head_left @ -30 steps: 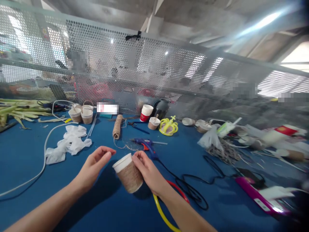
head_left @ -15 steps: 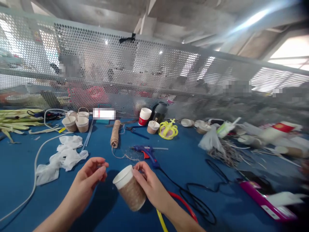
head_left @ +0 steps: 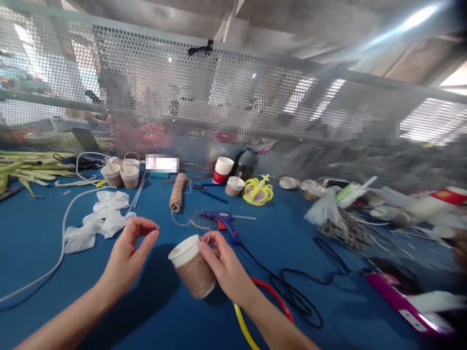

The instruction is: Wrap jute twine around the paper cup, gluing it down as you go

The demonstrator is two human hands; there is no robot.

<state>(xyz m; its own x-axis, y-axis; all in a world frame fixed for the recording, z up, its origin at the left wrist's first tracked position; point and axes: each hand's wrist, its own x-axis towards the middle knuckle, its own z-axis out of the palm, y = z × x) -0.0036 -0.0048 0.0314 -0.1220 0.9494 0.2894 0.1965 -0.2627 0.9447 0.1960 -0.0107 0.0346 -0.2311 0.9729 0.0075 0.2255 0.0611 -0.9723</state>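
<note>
In my right hand (head_left: 221,260) is a white paper cup (head_left: 195,274), gripped at its rim and side. Brown twine wraps most of its wall, and it tilts to the left above the blue table (head_left: 153,311). A strand of twine runs from my right fingers back to a twine roll (head_left: 177,193) lying beyond the cup. My left hand (head_left: 133,250) hovers left of the cup with nothing in it, fingers curved and thumb apart. Just past my right hand lies a blue hot glue gun (head_left: 222,223) with a red trigger.
White crumpled cloth (head_left: 105,218) and a pale cable (head_left: 63,228) lie to the left. At the back stand twine-wrapped cups (head_left: 129,176), a red-and-white cup stack (head_left: 223,170) and a yellow crown (head_left: 258,191). On the right are a black cord (head_left: 292,279) and a purple box (head_left: 404,304).
The view has shifted slightly, so most things sit a little further right. My left hand has moved slightly away from the cup, its thumb and fingers wider apart. My right hand still holds the cup.
</note>
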